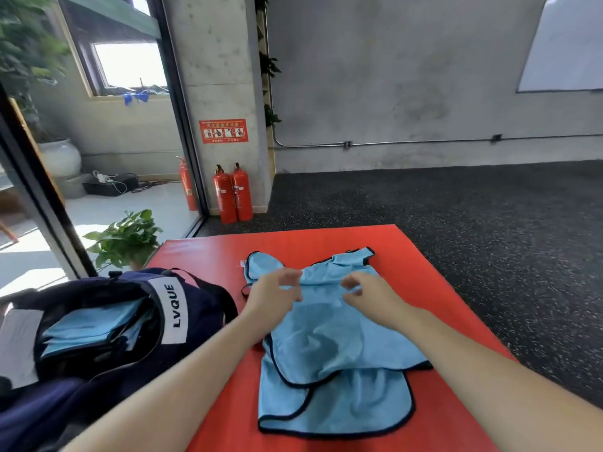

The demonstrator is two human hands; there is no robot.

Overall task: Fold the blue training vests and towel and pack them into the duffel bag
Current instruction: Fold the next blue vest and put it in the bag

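Observation:
A light blue training vest [332, 347] with black trim lies rumpled on the red mat [208, 252], shoulder straps pointing away from me. My left hand [274, 296] hovers over its upper left part, fingers loosely spread and holding nothing. My right hand [368, 295] hovers over the upper middle, fingers relaxed and apart. The navy duffel bag [195, 308] marked LVQUE stands open at the left of the mat. Folded blue fabric [88, 327] lies inside it.
A potted plant [125, 238] stands behind the bag by the glass wall. Two red fire extinguishers [233, 194] stand against the concrete pillar. Dark speckled floor [473, 216] surrounds the mat on the far and right sides.

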